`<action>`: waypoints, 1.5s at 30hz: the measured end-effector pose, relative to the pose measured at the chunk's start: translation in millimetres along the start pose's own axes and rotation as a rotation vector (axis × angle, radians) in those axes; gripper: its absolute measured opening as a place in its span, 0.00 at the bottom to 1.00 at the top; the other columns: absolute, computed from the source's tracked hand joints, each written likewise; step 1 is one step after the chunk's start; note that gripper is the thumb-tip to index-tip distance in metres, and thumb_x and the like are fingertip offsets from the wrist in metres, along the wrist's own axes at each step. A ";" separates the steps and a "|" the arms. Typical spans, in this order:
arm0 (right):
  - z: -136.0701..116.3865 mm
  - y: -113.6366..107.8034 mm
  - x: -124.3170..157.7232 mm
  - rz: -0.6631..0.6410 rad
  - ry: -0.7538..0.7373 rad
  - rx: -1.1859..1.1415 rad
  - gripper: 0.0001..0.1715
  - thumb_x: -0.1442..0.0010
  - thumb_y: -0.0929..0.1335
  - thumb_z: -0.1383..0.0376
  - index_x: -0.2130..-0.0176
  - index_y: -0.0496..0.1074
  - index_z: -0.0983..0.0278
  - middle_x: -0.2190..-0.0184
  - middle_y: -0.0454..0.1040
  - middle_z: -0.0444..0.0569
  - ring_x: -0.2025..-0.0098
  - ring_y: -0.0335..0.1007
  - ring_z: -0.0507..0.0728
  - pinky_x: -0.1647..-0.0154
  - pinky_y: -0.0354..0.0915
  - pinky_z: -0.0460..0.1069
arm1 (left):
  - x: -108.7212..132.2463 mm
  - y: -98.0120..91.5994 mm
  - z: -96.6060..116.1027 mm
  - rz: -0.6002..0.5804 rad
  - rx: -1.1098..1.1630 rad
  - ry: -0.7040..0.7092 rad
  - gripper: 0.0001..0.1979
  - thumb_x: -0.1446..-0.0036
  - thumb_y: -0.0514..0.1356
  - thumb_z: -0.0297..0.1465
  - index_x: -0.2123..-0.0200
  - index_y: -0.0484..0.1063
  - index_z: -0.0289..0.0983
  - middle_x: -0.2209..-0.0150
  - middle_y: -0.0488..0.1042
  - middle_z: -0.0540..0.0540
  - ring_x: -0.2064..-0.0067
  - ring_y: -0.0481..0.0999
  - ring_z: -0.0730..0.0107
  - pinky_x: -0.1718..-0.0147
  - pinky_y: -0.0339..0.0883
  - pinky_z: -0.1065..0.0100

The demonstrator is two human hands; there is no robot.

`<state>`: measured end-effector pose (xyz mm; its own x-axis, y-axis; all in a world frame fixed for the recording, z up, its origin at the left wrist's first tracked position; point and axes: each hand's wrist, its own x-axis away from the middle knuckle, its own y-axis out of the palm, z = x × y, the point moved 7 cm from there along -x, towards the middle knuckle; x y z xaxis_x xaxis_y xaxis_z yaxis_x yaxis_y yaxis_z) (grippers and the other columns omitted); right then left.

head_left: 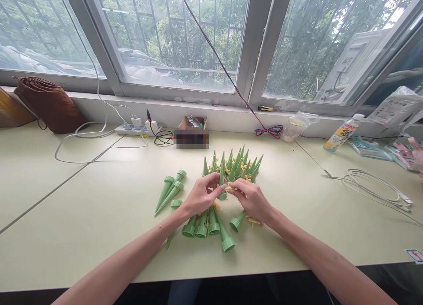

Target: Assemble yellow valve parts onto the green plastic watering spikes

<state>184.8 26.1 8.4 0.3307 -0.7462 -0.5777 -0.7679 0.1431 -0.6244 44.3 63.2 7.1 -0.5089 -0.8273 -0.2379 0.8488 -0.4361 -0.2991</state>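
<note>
My left hand [202,194] is closed around a green plastic watering spike [222,175], its point up and its wide ribbed cap at the bottom. Pinched in the fingers of my right hand [253,199] is a small pale-yellow valve [230,188], held against the side of that spike; whether it sits in a hole there I cannot tell. Behind both hands stands a cluster of upright green spikes [244,159] with yellow valves among them. Several loose spikes [201,228] lie in front, caps toward me. More spikes [167,188] lie left of my left hand. Loose yellow valves [254,221] lie below my right wrist.
Along the windowsill are a power strip [127,129] with cables, a small open cardboard box [193,121] and a brown pouch [49,104]. To the right stand a drink bottle [343,133], a plastic-wrapped cup [292,126] and a coiled white cable [373,188].
</note>
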 end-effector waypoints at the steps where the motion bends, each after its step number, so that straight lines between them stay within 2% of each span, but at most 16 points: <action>1: 0.2 0.1 0.0 0.000 -0.001 0.000 0.09 0.30 0.63 0.63 0.56 0.72 0.63 0.67 0.75 0.51 0.68 0.69 0.56 0.68 0.66 0.50 | 0.2 -0.1 0.6 0.002 0.000 0.003 0.12 0.38 0.59 0.39 0.64 0.68 0.35 0.72 0.64 0.51 0.72 0.63 0.74 0.79 0.57 0.75; 7: 1.6 2.5 1.4 -0.030 0.026 -0.006 0.10 0.30 0.62 0.64 0.59 0.71 0.63 0.67 0.74 0.50 0.68 0.69 0.56 0.67 0.65 0.50 | 1.3 0.7 6.0 -0.011 -0.044 0.028 0.11 0.38 0.58 0.38 0.62 0.68 0.35 0.70 0.67 0.50 0.71 0.64 0.74 0.78 0.59 0.75; 16: -4.8 3.4 0.6 -0.076 0.030 0.038 0.16 0.28 0.58 0.62 0.67 0.66 0.62 0.72 0.68 0.46 0.73 0.61 0.53 0.71 0.61 0.48 | 3.2 2.5 8.1 -0.022 -0.116 0.067 0.09 0.36 0.56 0.36 0.59 0.69 0.36 0.66 0.70 0.47 0.68 0.69 0.71 0.73 0.64 0.73; 21: -4.0 3.6 0.0 -0.078 0.058 0.016 0.16 0.28 0.58 0.62 0.68 0.65 0.62 0.73 0.68 0.45 0.74 0.61 0.53 0.72 0.60 0.48 | 2.7 1.5 6.5 -0.009 -0.099 0.057 0.09 0.36 0.57 0.36 0.60 0.69 0.36 0.64 0.72 0.46 0.67 0.69 0.71 0.72 0.66 0.73; 23: -3.3 2.9 0.3 -0.065 0.067 0.008 0.15 0.28 0.59 0.62 0.66 0.67 0.62 0.73 0.69 0.45 0.73 0.62 0.53 0.71 0.61 0.48 | 1.7 0.4 5.5 -0.001 -0.053 0.040 0.10 0.37 0.58 0.37 0.60 0.70 0.36 0.65 0.72 0.46 0.67 0.70 0.71 0.73 0.66 0.73; 26: -3.3 1.4 1.0 -0.047 0.075 -0.024 0.09 0.30 0.63 0.61 0.57 0.69 0.62 0.69 0.72 0.47 0.73 0.64 0.53 0.71 0.64 0.48 | -0.3 -1.3 4.6 0.005 0.040 0.008 0.13 0.38 0.60 0.39 0.59 0.70 0.35 0.68 0.72 0.47 0.67 0.71 0.70 0.74 0.65 0.73; 30: -6.0 -1.2 1.0 -0.026 0.062 -0.076 0.13 0.33 0.66 0.63 0.49 0.68 0.61 0.63 0.73 0.49 0.72 0.68 0.52 0.72 0.67 0.48 | -1.7 -3.3 0.0 0.014 0.146 -0.093 0.16 0.40 0.61 0.41 0.58 0.71 0.35 0.66 0.74 0.45 0.74 0.67 0.75 0.81 0.60 0.76; 35: -9.2 -3.4 -0.2 -0.004 0.020 -0.098 0.12 0.32 0.65 0.65 0.49 0.70 0.58 0.59 0.73 0.50 0.71 0.70 0.52 0.74 0.68 0.47 | -1.1 -2.6 -5.7 0.003 0.284 -0.195 0.18 0.42 0.63 0.43 0.58 0.72 0.34 0.66 0.74 0.45 0.81 0.57 0.83 0.86 0.52 0.77; 45: -8.2 -5.4 1.0 0.037 -0.011 -0.066 0.11 0.32 0.66 0.64 0.51 0.74 0.56 0.60 0.74 0.50 0.69 0.71 0.53 0.73 0.70 0.48 | -0.7 -0.2 -9.3 -0.021 0.343 -0.240 0.19 0.44 0.64 0.44 0.61 0.73 0.34 0.69 0.72 0.48 0.82 0.55 0.85 0.87 0.50 0.77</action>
<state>184.8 19.3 15.6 0.3076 -0.7339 -0.6056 -0.8142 0.1264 -0.5667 43.1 67.2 -1.2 -0.5128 -0.8585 -0.0005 0.8580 -0.5125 0.0334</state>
